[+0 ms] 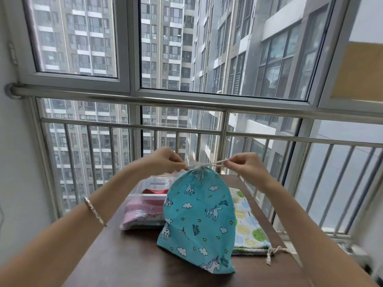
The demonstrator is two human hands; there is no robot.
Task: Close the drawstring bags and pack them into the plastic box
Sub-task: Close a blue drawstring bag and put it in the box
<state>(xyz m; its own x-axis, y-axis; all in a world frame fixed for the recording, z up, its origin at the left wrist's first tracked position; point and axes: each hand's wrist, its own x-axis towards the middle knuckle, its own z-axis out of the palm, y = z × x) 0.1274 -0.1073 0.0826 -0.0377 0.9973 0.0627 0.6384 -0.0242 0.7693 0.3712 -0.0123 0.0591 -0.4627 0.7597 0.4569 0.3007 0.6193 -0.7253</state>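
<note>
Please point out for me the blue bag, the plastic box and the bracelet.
blue bag [199, 214]: head view, middle of the printed cloth.
plastic box [143, 196]: head view, its front rim.
bracelet [94, 211]: head view, middle of the band.

left hand [165, 160] raised, pinches drawstring [215, 162] | right hand [246, 165] raised, pinches drawstring — both arms outstretched

The unicorn bag [196, 220] stands between box [145, 198] and tree-print bag [247, 222].
</note>
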